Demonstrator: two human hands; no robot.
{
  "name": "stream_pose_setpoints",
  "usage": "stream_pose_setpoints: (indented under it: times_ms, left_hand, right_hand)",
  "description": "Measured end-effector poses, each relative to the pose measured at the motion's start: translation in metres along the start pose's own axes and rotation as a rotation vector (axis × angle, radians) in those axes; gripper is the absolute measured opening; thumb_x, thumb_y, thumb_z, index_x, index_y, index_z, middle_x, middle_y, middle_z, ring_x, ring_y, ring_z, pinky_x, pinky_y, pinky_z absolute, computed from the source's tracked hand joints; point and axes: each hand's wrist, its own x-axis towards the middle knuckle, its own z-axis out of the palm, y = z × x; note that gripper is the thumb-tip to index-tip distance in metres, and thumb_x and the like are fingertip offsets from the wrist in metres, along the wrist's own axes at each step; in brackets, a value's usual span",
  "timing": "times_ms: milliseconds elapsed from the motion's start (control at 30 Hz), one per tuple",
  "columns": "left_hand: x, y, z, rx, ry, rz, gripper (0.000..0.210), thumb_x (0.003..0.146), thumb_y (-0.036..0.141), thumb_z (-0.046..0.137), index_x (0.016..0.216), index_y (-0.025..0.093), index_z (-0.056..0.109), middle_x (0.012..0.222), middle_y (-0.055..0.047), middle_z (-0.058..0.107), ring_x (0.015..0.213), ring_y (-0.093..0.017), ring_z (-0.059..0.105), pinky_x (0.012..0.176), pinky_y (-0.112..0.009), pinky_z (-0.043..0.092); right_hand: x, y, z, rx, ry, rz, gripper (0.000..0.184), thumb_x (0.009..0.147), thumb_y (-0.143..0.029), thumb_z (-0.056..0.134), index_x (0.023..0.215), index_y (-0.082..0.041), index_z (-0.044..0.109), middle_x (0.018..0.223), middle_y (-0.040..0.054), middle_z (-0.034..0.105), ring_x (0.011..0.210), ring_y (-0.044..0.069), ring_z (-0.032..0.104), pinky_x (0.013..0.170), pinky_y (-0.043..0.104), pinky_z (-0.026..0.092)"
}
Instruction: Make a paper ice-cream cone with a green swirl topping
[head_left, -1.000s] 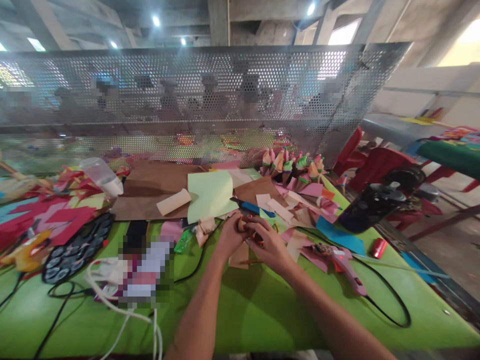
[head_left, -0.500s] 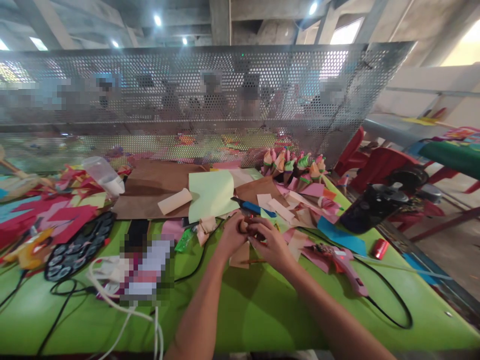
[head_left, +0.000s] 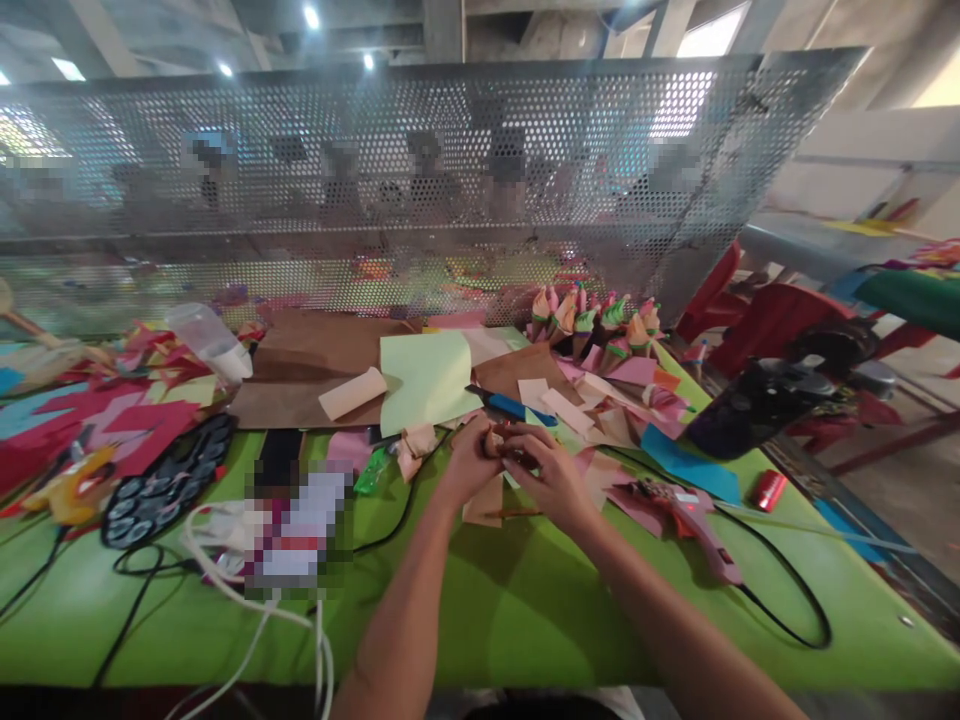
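My left hand point(head_left: 471, 462) and my right hand point(head_left: 547, 472) meet over the middle of the table, fingers closed around a small brown piece point(head_left: 493, 441). Fingers cover most of it, so its exact kind cannot be made out. Just beyond them lies a blue-handled cutter point(head_left: 514, 407). Under and beside my hands are a tan paper piece point(head_left: 484, 503) and a pencil-like stick point(head_left: 519, 514). To the right rests a pink glue gun point(head_left: 705, 525) with a red light showing. Pale green sheet point(head_left: 425, 380) lies ahead on brown sheets.
Small ice-cream-cone crafts point(head_left: 592, 320) stand at the back right, near a dark bottle point(head_left: 757, 405). A white power strip point(head_left: 304, 530) with cables and a yellow glue gun point(head_left: 71, 490) lie left. A perforated metal panel point(head_left: 420, 200) rises behind the green table point(head_left: 525, 620).
The camera view has shifted slightly. My hands stay together on the small brown piece, with the fingers slightly rearranged and more of it showing.
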Motion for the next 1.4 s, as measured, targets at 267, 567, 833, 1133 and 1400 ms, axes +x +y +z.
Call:
stream_pose_setpoints:
  times_ms: [267,567,833,1133,1400]
  left_hand:
    - [-0.001,0.0,-0.004,0.022,-0.045,0.042,0.016,0.061,0.011,0.063,0.074,0.02,0.063,0.081,-0.001,0.06,0.085,-0.019,0.053,0.081,-0.029,0.046]
    - [-0.001,-0.004,0.003,-0.295,-0.096,-0.049,0.02,0.059,0.022,0.073,0.075,0.017,0.06,0.074,0.002,0.058,0.073,-0.014,0.05,0.071,-0.025,0.043]
    - [-0.001,-0.003,0.005,-0.148,-0.012,-0.071,0.014,0.057,0.01,0.062,0.069,0.017,0.059,0.07,0.004,0.056,0.07,-0.012,0.047,0.067,-0.024,0.04]
    - [-0.003,0.003,0.005,-0.256,-0.09,-0.057,0.029,0.062,0.03,0.08,0.072,0.017,0.057,0.072,0.003,0.056,0.069,-0.012,0.049,0.067,-0.025,0.043]
    - [-0.006,0.015,-0.001,-0.032,-0.243,-0.064,0.018,0.065,0.022,0.073,0.077,0.016,0.061,0.076,0.002,0.061,0.072,-0.014,0.054,0.069,-0.024,0.044]
  right_hand:
    - [-0.002,0.003,0.003,-0.023,-0.072,0.019,0.018,0.098,-0.023,0.053,0.103,-0.025,0.071,0.124,0.0113,0.067,0.117,0.025,0.066,0.096,0.041,0.058]
    - [-0.003,-0.009,-0.002,-0.076,-0.045,-0.009,0.027,0.097,-0.021,0.054,0.119,-0.028,0.068,0.133,0.0109,0.061,0.123,0.026,0.063,0.101,0.04,0.056]
    - [-0.004,-0.004,0.002,-0.057,-0.105,0.035,0.031,0.099,-0.023,0.049,0.122,-0.027,0.068,0.131,0.0112,0.062,0.12,0.026,0.064,0.103,0.043,0.055]
    - [0.003,-0.006,-0.01,0.273,0.009,0.246,0.029,0.09,-0.035,0.064,0.117,-0.025,0.065,0.123,0.0091,0.063,0.083,0.019,0.065,0.074,0.035,0.056]
    - [0.009,0.002,-0.007,0.577,-0.095,0.543,0.044,0.07,-0.043,0.078,0.105,-0.022,0.062,0.105,0.0044,0.067,0.076,0.016,0.057,0.068,0.031,0.049]
